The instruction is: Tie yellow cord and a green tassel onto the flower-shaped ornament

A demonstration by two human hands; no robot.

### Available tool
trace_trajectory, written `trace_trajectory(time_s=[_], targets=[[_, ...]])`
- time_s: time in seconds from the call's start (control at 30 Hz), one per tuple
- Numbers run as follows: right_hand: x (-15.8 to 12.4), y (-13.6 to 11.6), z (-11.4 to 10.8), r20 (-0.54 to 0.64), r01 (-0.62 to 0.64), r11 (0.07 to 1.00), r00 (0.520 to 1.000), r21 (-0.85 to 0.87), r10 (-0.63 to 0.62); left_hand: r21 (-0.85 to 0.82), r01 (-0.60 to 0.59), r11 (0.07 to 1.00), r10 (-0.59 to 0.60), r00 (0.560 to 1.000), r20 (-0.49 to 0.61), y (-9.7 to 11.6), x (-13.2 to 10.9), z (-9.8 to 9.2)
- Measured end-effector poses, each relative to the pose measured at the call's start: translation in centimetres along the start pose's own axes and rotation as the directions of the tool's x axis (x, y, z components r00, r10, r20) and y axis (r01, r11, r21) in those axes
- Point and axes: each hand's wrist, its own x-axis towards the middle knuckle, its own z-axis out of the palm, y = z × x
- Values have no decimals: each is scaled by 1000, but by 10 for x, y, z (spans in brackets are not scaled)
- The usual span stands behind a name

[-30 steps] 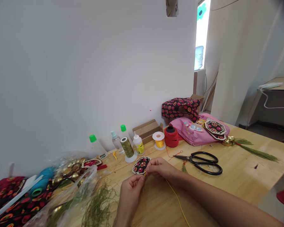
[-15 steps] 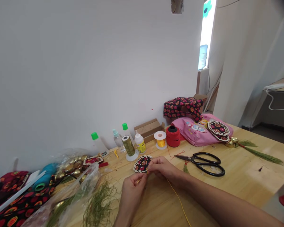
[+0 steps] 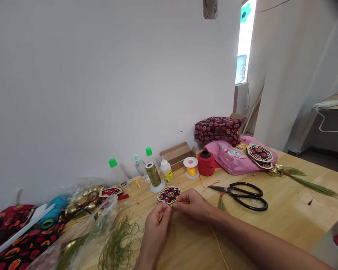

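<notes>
A scalloped ornament (image 3: 169,194) with a pale wooden rim and dark patterned cloth lies just beyond my fingertips. My left hand (image 3: 157,221) pinches yellow cord at the ornament's near edge. Close beside it, my right hand (image 3: 193,204) is closed with the same yellow cord (image 3: 219,249) between thumb and finger; a short piece shows above the fingers. The cord trails under my right wrist toward the bottom of the view. Any knot is too small to make out. Black-handled scissors (image 3: 242,195) lie right of my right hand, beside a small green tassel (image 3: 221,203).
Behind the ornament stand a glue bottle (image 3: 166,171), an olive thread spool (image 3: 153,174), a yellow cord spool (image 3: 190,167) and a red thread cone (image 3: 206,165). Loose green threads (image 3: 116,243) and a plastic bag (image 3: 92,232) lie left. A pink bag (image 3: 228,157) rests back right.
My right hand has shifted slightly right and lower, a little apart from the left, and a short stretch of cord now shows at its fingers. More of the ornament is visible.
</notes>
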Motion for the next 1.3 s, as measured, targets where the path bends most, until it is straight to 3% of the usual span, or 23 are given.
trace_trajectory(time_s=[0.1, 0.3, 0.73, 1.07, 1.2, 1.3], targets=[[1, -1, 0, -12, 40, 999, 999, -5, -40, 86, -15, 996, 9, 997, 71, -3, 2, 0], [3, 3, -1, -4, 110, 993, 994, 52, -110, 108, -13, 994, 4, 996, 88, -6, 3, 0], [-2, 2, 2, 4, 201, 980, 980, 9, -201, 152, -56, 987, 43, 995, 87, 3, 4, -2], [2, -1, -4, 52, 49, 983, 997, 177, -60, 184, -104, 977, 88, 992, 94, 4, 3, -3], [3, -3, -3, 47, 90, 980, 994, 175, -100, 208, -145, 967, 122, 985, 119, 4, 3, -3], [3, -6, -5, 58, 112, 960, 990, 258, -131, 128, -138, 982, 129, 989, 78, 2, 6, -6]])
